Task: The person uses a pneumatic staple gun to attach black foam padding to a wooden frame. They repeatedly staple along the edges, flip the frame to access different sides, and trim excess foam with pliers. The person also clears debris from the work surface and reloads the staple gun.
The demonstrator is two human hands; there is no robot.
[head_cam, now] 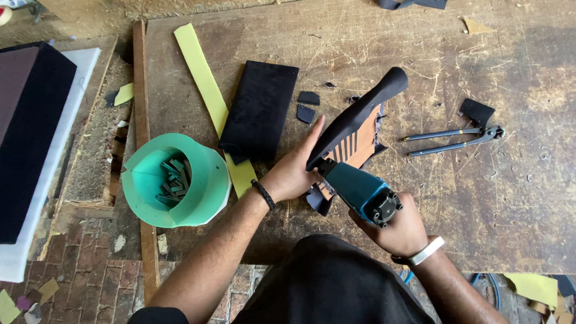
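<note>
Nearest the lens: dark lap, then two forearms reaching over the tabletop (522, 208). Right hand (397, 226) wrapped tight around a teal stapler-type power tool (358, 189), grip pressed together on its body, nose aimed into the underside of a black curved padded piece (360, 116). Left hand (294, 172) laid flat against that piece, fingers extended along its near edge, thumb below; grip spread and bracing rather than pinching. Piece propped on edge near the middle of the tabletop, brown board backing (364, 142) facing the right hand, dark fabric lapped over the rim.

Probably stiff in the core and soft on the covered face, light enough for one hand; best held along the firm edge, clear of the tool's nose. Tool likely heavy, with a kick.

Left of the hand: black fabric rectangle (260, 110), yellow-green foam strip (207, 92), green tub (175, 180) holding staple sticks. Off to the right: long-handled pincers (455, 139).
</note>
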